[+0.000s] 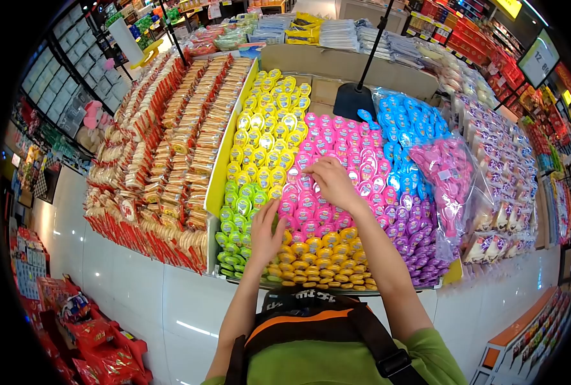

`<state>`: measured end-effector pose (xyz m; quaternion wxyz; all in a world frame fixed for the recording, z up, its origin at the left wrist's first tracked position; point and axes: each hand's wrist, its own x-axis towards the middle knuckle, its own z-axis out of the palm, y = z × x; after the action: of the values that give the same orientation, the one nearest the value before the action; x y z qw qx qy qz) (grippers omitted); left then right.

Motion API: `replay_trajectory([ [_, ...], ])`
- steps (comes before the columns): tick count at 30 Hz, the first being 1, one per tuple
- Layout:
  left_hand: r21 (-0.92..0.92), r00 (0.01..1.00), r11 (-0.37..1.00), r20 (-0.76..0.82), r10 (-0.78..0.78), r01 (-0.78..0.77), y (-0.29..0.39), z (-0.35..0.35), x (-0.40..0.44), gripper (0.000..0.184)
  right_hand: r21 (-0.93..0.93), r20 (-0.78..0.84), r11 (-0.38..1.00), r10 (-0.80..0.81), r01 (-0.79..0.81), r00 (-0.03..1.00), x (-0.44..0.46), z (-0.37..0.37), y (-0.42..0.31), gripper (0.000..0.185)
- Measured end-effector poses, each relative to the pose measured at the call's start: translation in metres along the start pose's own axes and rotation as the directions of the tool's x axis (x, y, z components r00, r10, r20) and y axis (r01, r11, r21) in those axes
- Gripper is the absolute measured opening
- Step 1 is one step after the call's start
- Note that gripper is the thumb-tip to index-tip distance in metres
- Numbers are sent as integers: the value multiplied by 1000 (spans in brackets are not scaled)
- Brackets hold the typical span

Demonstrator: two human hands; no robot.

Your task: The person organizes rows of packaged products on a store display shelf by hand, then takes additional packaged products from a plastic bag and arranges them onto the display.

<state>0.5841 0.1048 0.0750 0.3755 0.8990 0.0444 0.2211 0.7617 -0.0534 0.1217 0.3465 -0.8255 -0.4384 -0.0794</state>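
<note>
My right hand (334, 182) is over the pink packs (324, 138) in the middle of the display, its fingers bent and touching them; whether it grips one is hidden. Lower and to the left, my left hand (267, 232) lies with fingers apart where green packs (237, 212), pink packs and orange packs (324, 256) meet. Yellow packs (266, 138) fill the back left of the bin. Purple packs (417, 234) sit at the front right, with blue packs (407, 122) behind them.
A clear bag of pink packs (444, 176) lies on the right side. Rows of wrapped snacks (198, 122) stand left of a yellow divider (229, 147). A black stand base (354, 101) with a pole is at the back. White-and-purple bags (497, 167) line the right.
</note>
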Motion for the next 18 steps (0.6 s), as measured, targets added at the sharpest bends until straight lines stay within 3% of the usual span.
replay_trajectory([
  [2, 33, 999, 999, 17, 38, -39, 2, 1, 9, 47, -8, 78, 999, 37, -37, 996, -5, -6, -1, 21],
  [8, 42, 988, 990, 81, 131, -135, -2, 15, 30, 39, -58, 114, 998, -14, 21, 993, -29, 3, -9, 17],
  [13, 10, 997, 998, 33, 64, -64, -2, 21, 40, 31, 2, 40, 1000, 15, -15, 999, -29, 3, 2, 10],
  [16, 12, 998, 998, 41, 56, -56, -1, 24, 48, 25, -80, 45, 997, 9, -5, 999, -14, -7, 0, 9],
  [18, 24, 998, 999, 41, 44, -45, -2, 25, 53, 21, -131, 192, 991, 43, -17, 981, -4, -6, 6, 14],
])
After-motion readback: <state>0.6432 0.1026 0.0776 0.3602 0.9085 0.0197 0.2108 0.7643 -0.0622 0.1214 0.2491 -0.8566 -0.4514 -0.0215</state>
